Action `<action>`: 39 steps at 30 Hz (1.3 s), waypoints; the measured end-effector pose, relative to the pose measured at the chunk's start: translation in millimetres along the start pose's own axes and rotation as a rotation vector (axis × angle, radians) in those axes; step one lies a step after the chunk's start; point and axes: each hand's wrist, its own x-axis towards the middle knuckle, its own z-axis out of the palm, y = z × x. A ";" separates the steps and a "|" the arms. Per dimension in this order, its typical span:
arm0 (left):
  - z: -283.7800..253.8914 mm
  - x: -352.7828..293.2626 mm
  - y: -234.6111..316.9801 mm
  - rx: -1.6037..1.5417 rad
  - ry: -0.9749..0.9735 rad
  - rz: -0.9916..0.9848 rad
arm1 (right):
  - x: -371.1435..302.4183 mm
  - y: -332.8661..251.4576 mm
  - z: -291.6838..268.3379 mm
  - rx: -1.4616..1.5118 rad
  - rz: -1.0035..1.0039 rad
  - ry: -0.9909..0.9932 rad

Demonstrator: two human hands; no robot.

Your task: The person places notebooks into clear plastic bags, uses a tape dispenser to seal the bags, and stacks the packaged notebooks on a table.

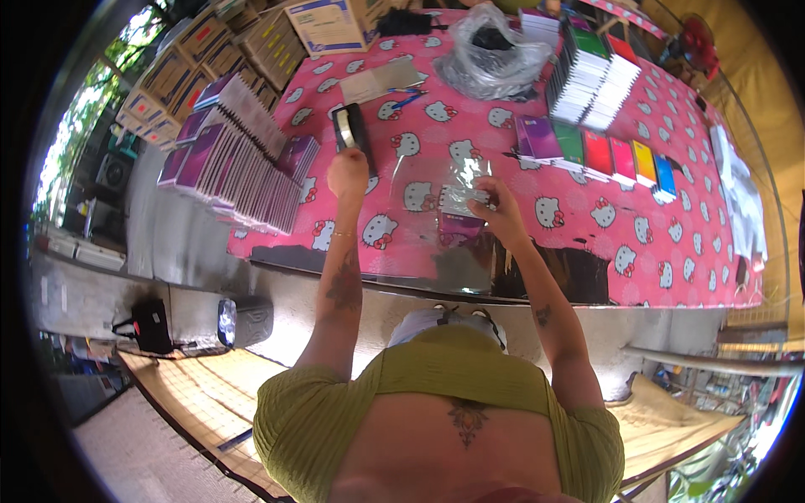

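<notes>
My left hand [345,173] is at the near end of a black tape dispenser [358,138] holding a pale roll of tape. Its fingers are closed, and what they pinch is too small to make out. In front of me, my right hand [498,208] grips the right side of a small spiral notebook [459,220], with white pages and purple showing. Clear plastic film [419,174], shiny with glare, spreads around the notebook on the pink patterned tablecloth [386,230]. The fingertips under the notebook are hidden.
Purple notebooks [239,180] stand stacked at the left. Colourful notebooks [599,155] lie in a row at the right, before tall notebook stacks [591,80]. A clear plastic bag [495,54], pens [409,99] and cardboard [381,80] lie toward the back. Cartons [180,71] are piled far left.
</notes>
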 end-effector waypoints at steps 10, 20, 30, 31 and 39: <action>5.3 21.4 -73.5 0.418 -0.172 0.001 | 0.7 -2.5 -0.1 -0.046 0.002 -0.014; -20.0 -15.2 153.6 0.062 -1.075 1.130 | 0.6 0.6 -1.3 -0.045 0.019 -0.038; 105.1 -22.5 50.2 -0.824 -1.650 -0.082 | -1.0 9.2 3.8 0.066 -0.035 -0.005; 91.9 -25.4 49.8 -0.805 -1.477 -0.093 | -3.8 9.1 5.9 0.092 -0.053 -0.001; -32.6 -138.5 67.6 -0.195 0.001 0.613 | 6.1 3.0 41.4 0.299 0.236 0.068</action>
